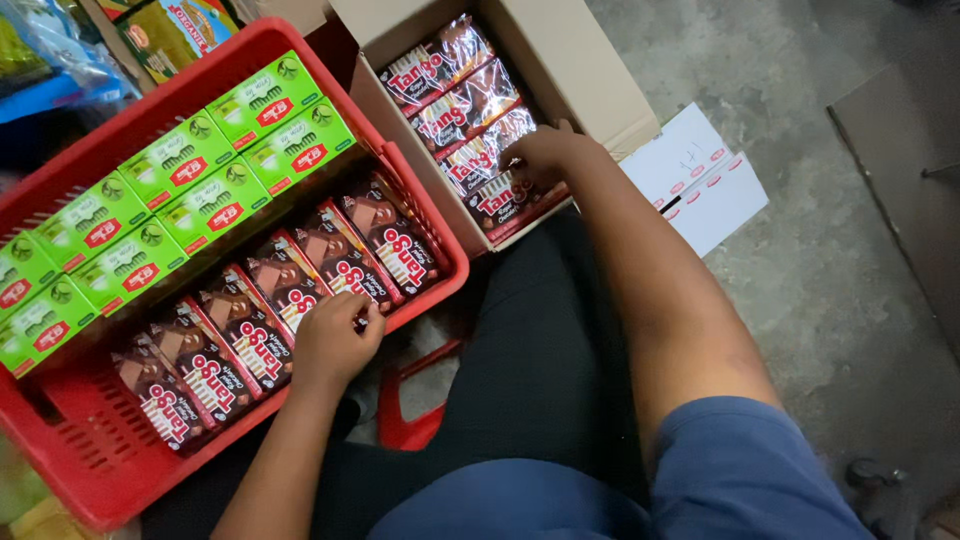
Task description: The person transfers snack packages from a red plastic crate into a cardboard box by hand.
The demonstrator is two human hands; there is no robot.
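While the left hand (332,345) rests its fingers on a brown box (290,285) in the red basket (90,470), gripping nothing, green boxes (180,160) fill the upper left. Right hand (545,155) grasps a shiny pack (505,195) in the carton (590,70), top centre.

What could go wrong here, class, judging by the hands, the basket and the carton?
1. The brown packs stand on edge under the left hand; a nudge might topple the row.
2. The right hand grips packs in the carton; glossy wrappers may slip.
3. The basket looks nearly full.

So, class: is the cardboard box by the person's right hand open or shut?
Open. The cardboard box has its flaps spread, showing wrapped brown packs inside, and the right hand reaches into it.
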